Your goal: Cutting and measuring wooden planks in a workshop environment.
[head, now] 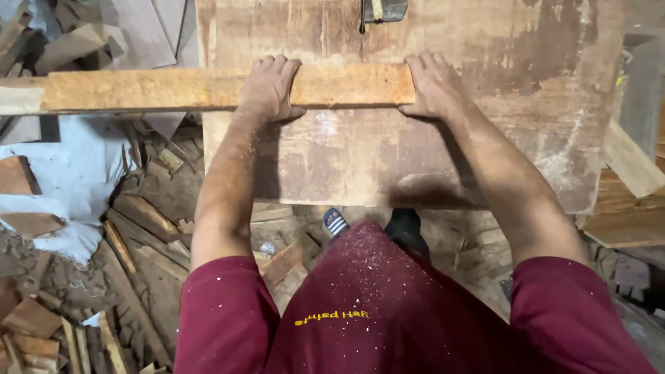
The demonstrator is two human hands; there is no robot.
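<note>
Firmly pinning plank [208,88] to table [360,159]: left hand [269,88] flat atop, right hand [435,86] at its end, fingers together, steadying beneath blade [383,10].

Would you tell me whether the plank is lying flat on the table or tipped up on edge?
Flat. The plank shows its broad face, and both hands, left and right, press down on it.

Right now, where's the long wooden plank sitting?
In the head view, the plank lies across the far part of the worn table, overhanging its left edge, with the left hand and right hand pressing on it.
</note>
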